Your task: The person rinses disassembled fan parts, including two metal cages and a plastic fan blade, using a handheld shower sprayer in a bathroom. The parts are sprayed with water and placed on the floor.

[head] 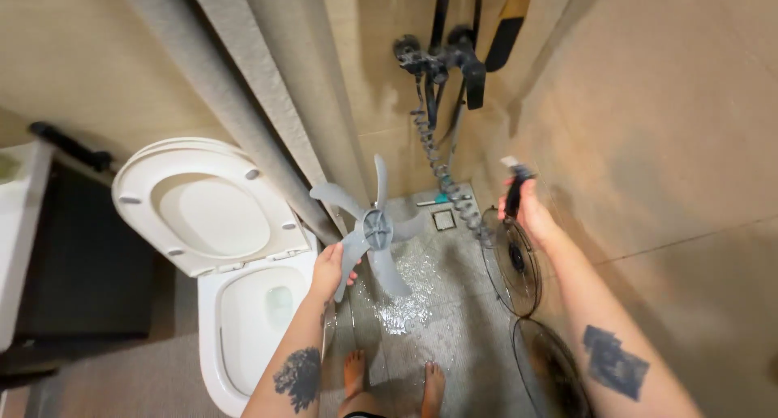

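Head view looks straight down into a shower corner. At the bottom centre of the frame two bare feet [391, 381] stand on the wet grey floor [454, 337], with a patch of splashing water [409, 300] glistening just above them.

Rising from the lower left, the left hand [331, 270] has its grip pinched on the tip of one blade of a grey fan blade wheel [374, 230], thumb on the near face and the other digits behind; the wheel hangs in the air at the centre of the frame, above the wet patch, its hub facing the camera and its blades spreading up, left and down.

From the lower right the other forearm runs up to the right hand [528, 211], its grip wrapped around a dark spray handle [515, 187] in the right centre of the frame; a coiled grey hose [444, 175] curls from near that handle up to the dark wall tap [442, 61] at top centre.

Two round wire fan guards [519, 264] lean against the beige tiled wall on the right, one below the right hand, the second nearer the lower edge of the frame. A small square floor drain [443, 219] sits just beyond the fan blade wheel.

Left of the fan blade wheel a grey shower curtain [259, 102] hangs diagonally. Beyond it, at middle left, stands a white toilet [243, 304] with its lid and seat raised.
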